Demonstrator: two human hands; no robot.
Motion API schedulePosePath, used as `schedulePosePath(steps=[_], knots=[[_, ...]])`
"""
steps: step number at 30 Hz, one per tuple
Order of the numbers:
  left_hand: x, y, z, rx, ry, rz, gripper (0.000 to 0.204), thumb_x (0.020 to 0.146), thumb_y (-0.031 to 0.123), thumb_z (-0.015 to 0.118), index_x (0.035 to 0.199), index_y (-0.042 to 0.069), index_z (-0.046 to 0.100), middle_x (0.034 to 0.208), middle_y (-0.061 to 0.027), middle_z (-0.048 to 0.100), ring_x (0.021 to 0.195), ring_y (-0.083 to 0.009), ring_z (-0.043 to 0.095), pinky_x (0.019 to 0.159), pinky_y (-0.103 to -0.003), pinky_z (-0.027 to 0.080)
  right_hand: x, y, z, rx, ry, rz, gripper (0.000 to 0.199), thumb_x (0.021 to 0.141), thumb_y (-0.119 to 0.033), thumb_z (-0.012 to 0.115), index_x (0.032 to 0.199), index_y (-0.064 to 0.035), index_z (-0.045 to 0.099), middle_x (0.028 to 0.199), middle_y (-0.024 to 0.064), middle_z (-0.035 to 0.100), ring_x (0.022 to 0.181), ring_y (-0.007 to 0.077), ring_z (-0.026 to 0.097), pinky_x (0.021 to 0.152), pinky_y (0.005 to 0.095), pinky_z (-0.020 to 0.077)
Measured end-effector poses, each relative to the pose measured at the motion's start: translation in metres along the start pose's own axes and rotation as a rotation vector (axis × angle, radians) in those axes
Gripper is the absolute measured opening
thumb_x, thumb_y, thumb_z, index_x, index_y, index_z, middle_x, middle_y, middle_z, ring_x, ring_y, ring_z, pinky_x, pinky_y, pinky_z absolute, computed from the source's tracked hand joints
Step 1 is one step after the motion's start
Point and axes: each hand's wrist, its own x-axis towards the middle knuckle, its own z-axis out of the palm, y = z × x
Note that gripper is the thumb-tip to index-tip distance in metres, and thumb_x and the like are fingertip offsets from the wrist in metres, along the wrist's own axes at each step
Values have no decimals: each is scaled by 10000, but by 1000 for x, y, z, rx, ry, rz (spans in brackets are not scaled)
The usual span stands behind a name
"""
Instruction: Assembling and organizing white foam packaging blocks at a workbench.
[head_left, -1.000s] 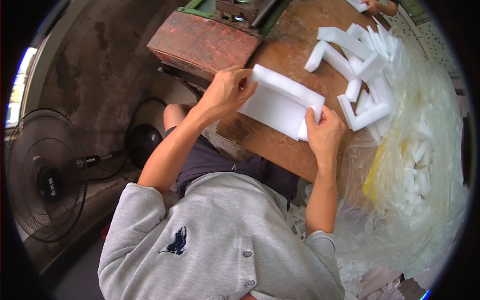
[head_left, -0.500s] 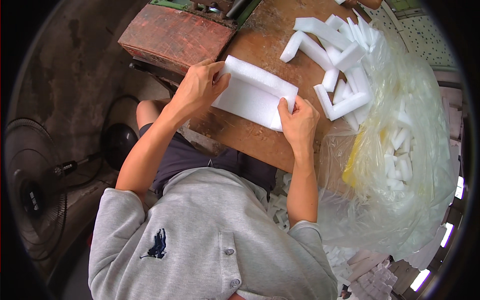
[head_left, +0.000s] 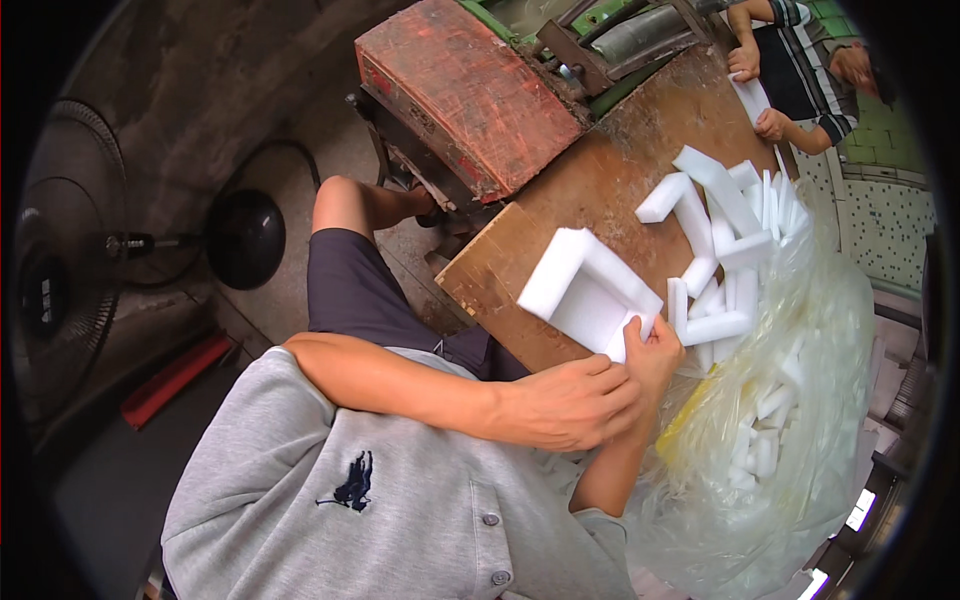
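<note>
A white foam tray (head_left: pixel 590 305) with raised sides rests at the near edge of the wooden table. My right hand (head_left: pixel 656 352) grips its near right corner, thumb on the inner side. In front of my right wrist, my left hand (head_left: pixel 570 405) is closed with curled fingers, close against the tray's near end. Its thumb and whatever it may pinch are hidden from view. Right of the tray lies a loose pile of white angled foam pieces (head_left: pixel 715 318), partly on clear plastic.
The wooden table (head_left: pixel 530 240) adjoins a red-topped machine (head_left: pixel 465 95) with a roller. A large clear plastic bag (head_left: pixel 800 420) of foam pieces bulges at the right. Another person's hands (head_left: pixel 770 122) hold white foam at the far right. A fan (head_left: pixel 75 270) stands at left.
My left hand has left the tray's left end and crossed over to my right hand. The tray's left end wall now shows. The view has shifted, bringing another person into sight.
</note>
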Motion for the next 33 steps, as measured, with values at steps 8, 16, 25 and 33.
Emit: schedulePosePath(steps=[8, 16, 25, 33], knots=[[-1, -102, 15, -24, -207, -186, 777, 784, 515, 747, 1461, 198, 537, 1605, -178, 347, 1513, -402, 252, 1242, -584, 158, -1, -17, 6, 3, 47, -69, 189, 823, -107, 727, 776, 21, 598, 690, 161, 528, 587, 346, 538, 540, 451, 412], [12, -98, 7, 82, -379, -144, 919, 785, 539, 739, 1572, 224, 383, 1654, -158, 259, 1531, -379, 216, 1258, -537, 132, 0, -9, 15, 49, 143, -35, 182, 805, -116, 724, 751, 14, 608, 739, 212, 595, 688, 435, 606, 622, 519, 476], [50, -90, -10, -189, -12, -196, 652, 944, 342, 649, 1493, 56, 444, 1508, -230, 433, 1424, -437, 372, 1200, -553, 274, -98, 63, -107, 621, 282, 404, 178, 917, -195, 731, 998, -40, 759, 764, -16, 619, 682, 85, 520, 619, 234, 415], [132, -96, 122, 220, -183, 230, 509, 868, 142, 627, 1372, 94, 573, 1453, -162, 495, 1418, -360, 390, 1062, -470, 447, -84, 143, -106, 1208, 474, 390, 387, 970, -233, 711, 1229, 51, 661, 926, 78, 651, 672, 126, 610, 607, 271, 527]])
